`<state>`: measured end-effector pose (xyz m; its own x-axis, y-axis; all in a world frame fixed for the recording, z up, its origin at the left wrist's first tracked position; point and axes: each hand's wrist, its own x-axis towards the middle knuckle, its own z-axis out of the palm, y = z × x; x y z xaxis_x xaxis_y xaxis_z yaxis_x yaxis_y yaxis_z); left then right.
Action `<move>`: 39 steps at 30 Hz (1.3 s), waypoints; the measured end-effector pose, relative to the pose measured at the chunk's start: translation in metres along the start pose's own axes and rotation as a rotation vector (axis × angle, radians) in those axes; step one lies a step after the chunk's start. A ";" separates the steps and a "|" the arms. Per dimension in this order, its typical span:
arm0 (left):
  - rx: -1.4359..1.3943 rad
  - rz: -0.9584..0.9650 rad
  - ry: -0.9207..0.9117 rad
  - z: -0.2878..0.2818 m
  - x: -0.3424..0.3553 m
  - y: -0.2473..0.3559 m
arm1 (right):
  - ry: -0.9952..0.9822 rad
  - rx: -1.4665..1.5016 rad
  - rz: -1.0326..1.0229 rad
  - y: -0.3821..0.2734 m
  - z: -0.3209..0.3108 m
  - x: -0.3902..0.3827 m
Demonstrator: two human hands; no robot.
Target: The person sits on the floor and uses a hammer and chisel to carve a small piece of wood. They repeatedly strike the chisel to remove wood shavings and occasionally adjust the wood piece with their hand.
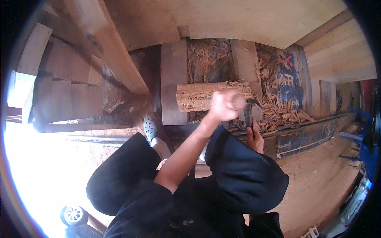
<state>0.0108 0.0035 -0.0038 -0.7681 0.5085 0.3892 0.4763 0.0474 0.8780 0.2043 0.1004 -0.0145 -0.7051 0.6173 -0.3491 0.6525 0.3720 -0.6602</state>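
My left hand [224, 106] is closed round a wooden handle [238, 101] whose round end faces up. Beside it a curved dark metal claw [254, 102] pokes out, which looks like part of a hammer head; the rest is hidden by the hand. Below, a rough-hewn wooden block [193, 97] with a pitted, splintered surface lies across two boards. At the block's right end, my right hand [255, 139] is wrapped round a dark, flat bar-shaped tool [248, 116], partly hidden behind my right knee. Whether that tool touches the block, I cannot tell.
Wood chips [283, 114] are heaped right of the block, and more lie between the pale boards [174, 63]. A wooden beam [115, 51] slants down at the left, near stacked planks [63, 95]. Plywood [238, 20] spans the far side. A blue chair [363, 137] stands at right.
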 end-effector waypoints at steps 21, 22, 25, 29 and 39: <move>-0.614 -0.186 0.727 -0.107 0.011 0.010 | 0.091 0.019 -0.176 0.001 0.014 -0.005; -0.607 -0.211 0.728 -0.106 0.010 0.009 | 0.052 -0.003 -0.109 0.000 0.012 -0.005; -0.626 -0.221 0.689 -0.090 0.006 0.005 | -0.053 -0.057 0.033 -0.003 0.007 -0.005; -0.638 -0.264 0.629 -0.074 0.006 0.000 | -0.043 -0.066 0.035 -0.006 0.005 -0.006; -0.569 -0.273 0.454 -0.038 0.011 -0.003 | 0.015 -0.032 -0.065 -0.005 0.007 -0.006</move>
<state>-0.0156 -0.0240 0.0080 -0.9851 0.1344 0.1073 0.0469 -0.3905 0.9194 0.2036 0.0899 -0.0137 -0.7419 0.6015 -0.2963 0.6146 0.4333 -0.6592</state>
